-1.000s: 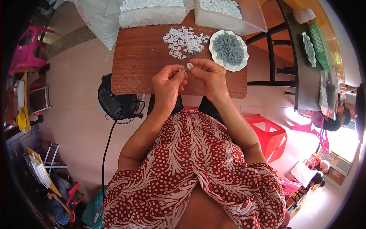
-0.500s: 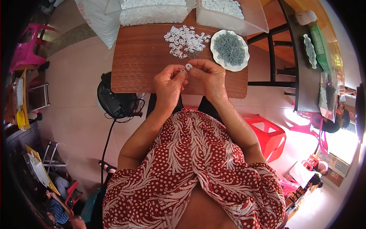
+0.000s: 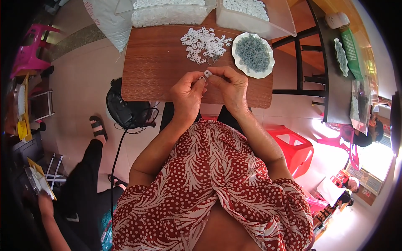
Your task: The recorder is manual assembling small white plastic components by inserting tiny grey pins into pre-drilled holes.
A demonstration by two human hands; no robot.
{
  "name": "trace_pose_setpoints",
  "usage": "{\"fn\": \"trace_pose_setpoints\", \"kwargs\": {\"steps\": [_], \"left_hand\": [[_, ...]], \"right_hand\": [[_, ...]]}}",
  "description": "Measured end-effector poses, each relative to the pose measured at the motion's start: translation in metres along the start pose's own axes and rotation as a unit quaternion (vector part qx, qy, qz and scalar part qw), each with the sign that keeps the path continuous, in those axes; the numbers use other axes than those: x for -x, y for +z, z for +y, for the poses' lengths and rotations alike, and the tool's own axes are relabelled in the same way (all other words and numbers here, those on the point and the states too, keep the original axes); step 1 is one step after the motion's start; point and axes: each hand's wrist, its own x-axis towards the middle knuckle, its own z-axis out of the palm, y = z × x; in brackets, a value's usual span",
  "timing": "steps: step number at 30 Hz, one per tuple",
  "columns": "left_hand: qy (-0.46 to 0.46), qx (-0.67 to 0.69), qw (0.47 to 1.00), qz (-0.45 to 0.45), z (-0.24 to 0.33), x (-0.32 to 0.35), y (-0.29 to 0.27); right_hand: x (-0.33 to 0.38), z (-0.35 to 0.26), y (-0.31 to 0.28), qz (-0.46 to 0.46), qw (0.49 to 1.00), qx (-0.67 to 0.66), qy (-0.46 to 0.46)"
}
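Observation:
Over the near edge of the brown table [image 3: 146, 77], my two hands meet fingertip to fingertip. My right hand [image 3: 233, 90] pinches a small white plastic tab with a hole [image 3: 207, 73]. Closed in a pinch too, my left hand [image 3: 186, 94] grips a tiny pale piece [image 3: 202, 78] right beside that tab; its exact shape is partly hidden by the fingers. Just beyond lies a loose pile of white plastic tabs [image 3: 203, 42], with a few grey pieces at its near edge. To the right, a scalloped white plate [image 3: 270, 62] carries a heap of small grey hook-like pieces [image 3: 252, 52].
Two clear bins [image 3: 255, 27] of white pieces stand along the table's far side, with a white sack [image 3: 109, 25] at their left. A black bag with a cable [image 3: 127, 106] is left of the table. A red stool [image 3: 295, 148] stands at right. Another person's leg [image 3: 86, 171] shows lower left.
Another person in black trousers and sandals has stepped into view at the lower left. My hands keep nearly the same place and the same pinch.

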Motion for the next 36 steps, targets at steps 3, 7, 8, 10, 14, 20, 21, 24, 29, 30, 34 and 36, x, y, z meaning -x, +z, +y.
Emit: {"fn": "trace_pose_setpoints", "kwargs": {"steps": [3, 7, 8, 10, 14, 20, 21, 24, 29, 30, 34, 36], "left_hand": [[0.000, -0.003, 1.000, -0.002, 0.001, -0.001, 0.000], [-0.016, 0.021, 1.000, 0.000, 0.001, -0.001, 0.000], [-0.016, 0.021, 1.000, 0.000, 0.002, -0.001, 0.000], [0.007, 0.014, 1.000, 0.006, 0.005, -0.002, 0.001], [0.003, 0.039, 0.999, -0.009, 0.001, -0.002, -0.001], [-0.021, 0.045, 0.999, -0.014, -0.001, -0.003, -0.002], [-0.022, 0.057, 0.998, -0.016, -0.002, -0.003, -0.003], [-0.023, 0.068, 0.997, -0.014, -0.003, -0.002, -0.003], [-0.022, 0.057, 0.998, -0.003, -0.004, -0.002, -0.002], [-0.015, 0.056, 0.998, -0.005, -0.004, -0.002, -0.002], [-0.017, 0.044, 0.999, -0.002, -0.002, -0.002, -0.001], [-0.019, 0.051, 0.999, 0.002, -0.002, -0.001, 0.000]], "right_hand": [[0.002, 0.002, 0.000, -0.001, 0.999, 0.017, -0.029], [-0.001, 0.005, 0.000, -0.008, 0.997, 0.044, -0.059], [-0.001, 0.006, -0.001, -0.012, 0.997, 0.045, -0.059], [-0.001, 0.008, -0.002, -0.015, 0.997, 0.047, -0.058], [-0.002, 0.011, -0.001, -0.016, 0.996, 0.063, -0.068], [-0.002, 0.015, 0.001, -0.018, 0.991, 0.088, -0.101], [-0.001, 0.015, 0.001, -0.021, 0.991, 0.083, -0.102], [0.001, 0.012, 0.000, -0.040, 0.986, 0.121, -0.106], [0.002, 0.012, -0.001, -0.036, 0.987, 0.117, -0.104], [0.003, 0.012, -0.001, -0.036, 0.991, 0.101, -0.083], [0.004, 0.006, 0.001, -0.032, 0.997, 0.067, -0.025], [0.004, 0.008, 0.000, -0.039, 0.997, 0.064, -0.017]]}}
